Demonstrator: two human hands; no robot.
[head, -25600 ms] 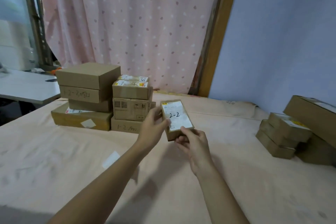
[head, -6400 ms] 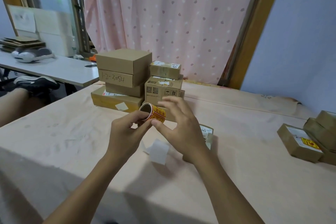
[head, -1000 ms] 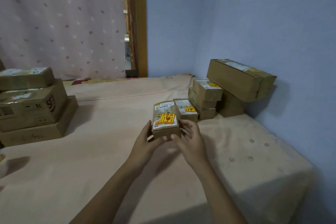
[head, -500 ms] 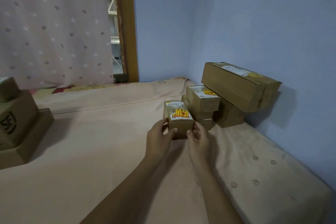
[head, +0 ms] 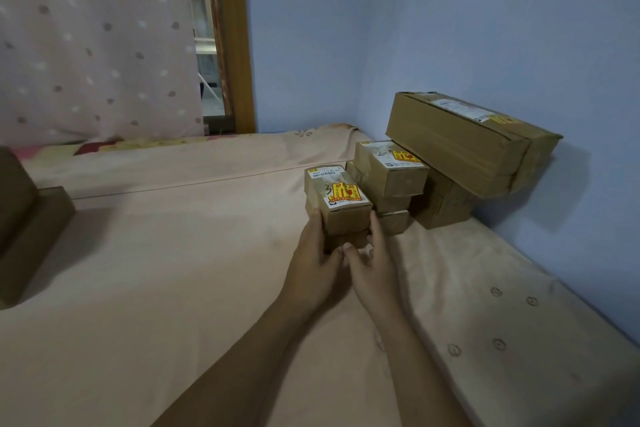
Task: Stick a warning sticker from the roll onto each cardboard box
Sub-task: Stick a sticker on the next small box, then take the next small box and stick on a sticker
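Atop lower box (head: pixel 346 240): stickered box (head: pixel 337 199), closed; left hand (head: pixel 313 267), right hand (head: pixel 375 270) flat against its sides.

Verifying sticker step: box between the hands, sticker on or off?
On. A yellow-and-red warning sticker lies flat on the top face of the box, overlapping its white label, beside a handwritten 3.

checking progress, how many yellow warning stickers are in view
3: on the nearest box, on the stacked box behind it, on the long box. Lower boxes may hide more.
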